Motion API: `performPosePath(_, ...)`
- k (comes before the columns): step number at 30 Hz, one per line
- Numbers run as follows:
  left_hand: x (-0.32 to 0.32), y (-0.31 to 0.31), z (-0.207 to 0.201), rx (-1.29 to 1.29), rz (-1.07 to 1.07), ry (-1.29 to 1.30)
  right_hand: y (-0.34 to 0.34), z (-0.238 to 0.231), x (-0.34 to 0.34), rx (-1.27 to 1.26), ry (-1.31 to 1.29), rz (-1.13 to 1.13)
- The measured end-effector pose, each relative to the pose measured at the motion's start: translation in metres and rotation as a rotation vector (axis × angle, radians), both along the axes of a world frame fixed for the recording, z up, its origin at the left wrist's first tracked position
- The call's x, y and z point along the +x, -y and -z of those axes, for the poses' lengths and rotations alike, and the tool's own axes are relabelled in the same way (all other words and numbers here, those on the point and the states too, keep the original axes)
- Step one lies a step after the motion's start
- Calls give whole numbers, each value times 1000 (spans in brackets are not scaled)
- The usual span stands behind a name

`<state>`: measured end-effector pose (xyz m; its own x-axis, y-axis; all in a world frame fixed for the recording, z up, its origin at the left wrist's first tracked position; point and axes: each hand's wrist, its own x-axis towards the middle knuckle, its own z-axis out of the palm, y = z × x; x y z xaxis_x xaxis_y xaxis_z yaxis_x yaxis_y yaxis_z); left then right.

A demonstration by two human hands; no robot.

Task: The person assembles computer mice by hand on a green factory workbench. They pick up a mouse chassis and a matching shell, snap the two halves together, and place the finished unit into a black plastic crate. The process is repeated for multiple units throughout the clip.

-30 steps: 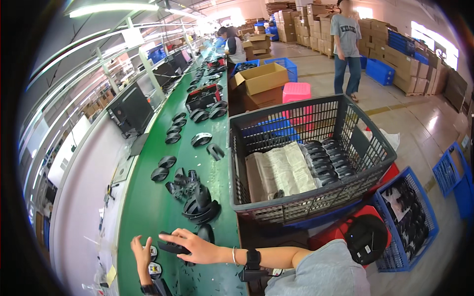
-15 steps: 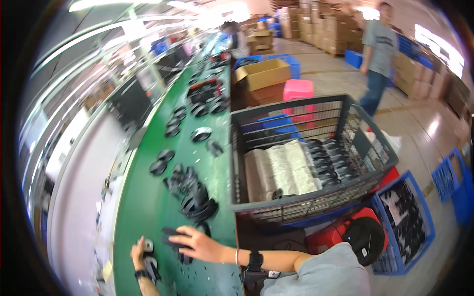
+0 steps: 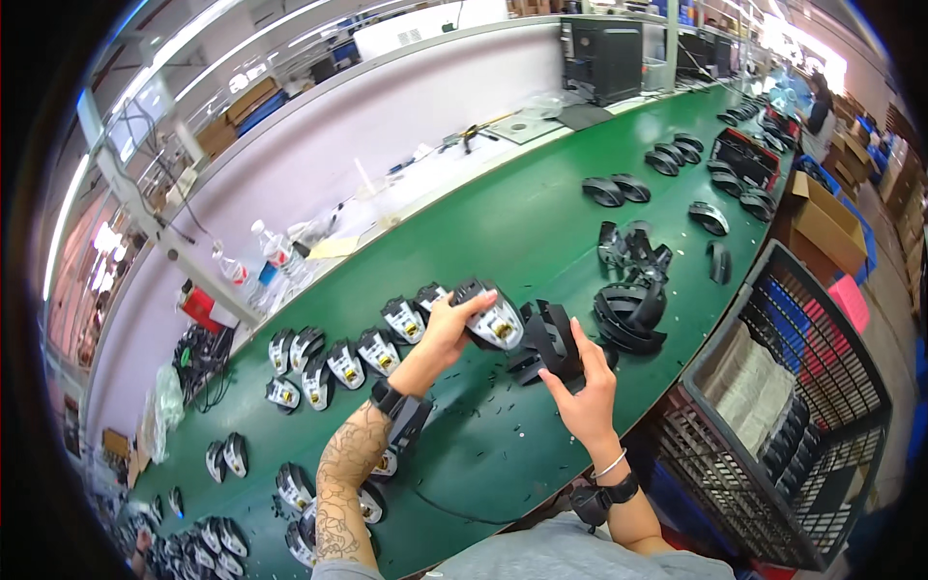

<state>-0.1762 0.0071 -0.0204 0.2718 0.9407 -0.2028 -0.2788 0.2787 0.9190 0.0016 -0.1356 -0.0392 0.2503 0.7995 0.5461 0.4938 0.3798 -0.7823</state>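
My left hand (image 3: 447,329) holds a mouse base (image 3: 490,319), black with a light underside and a yellow part, just above the green belt (image 3: 503,222). My right hand (image 3: 585,391) grips a black plastic top shell (image 3: 551,343) right beside that base. Both pieces sit close together between my hands. A row of similar mouse bases (image 3: 362,350) lies on the belt to the left of my left hand. A pile of black shells (image 3: 630,309) rests just beyond my right hand.
A dark mesh crate (image 3: 773,406) holding paper and stacked black parts stands at the right off the belt. More black shells (image 3: 677,155) dot the belt farther up. Water bottles (image 3: 271,253) stand on the pale ledge. Another person (image 3: 820,97) works far up the line.
My view has swung left along the belt. Both hands have come up from the belt surface: the left now holds a mouse base, and the right has lifted its black shell beside it.
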Motion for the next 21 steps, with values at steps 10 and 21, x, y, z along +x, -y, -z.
performPosePath(10, -26, 69, -11, -176, -15, 214, 12, -18, -47, 165, 23, -138)
performPosePath(21, -36, 112, -8, 72, 34, 60, 4, -9, -56, 41, 63, -236)
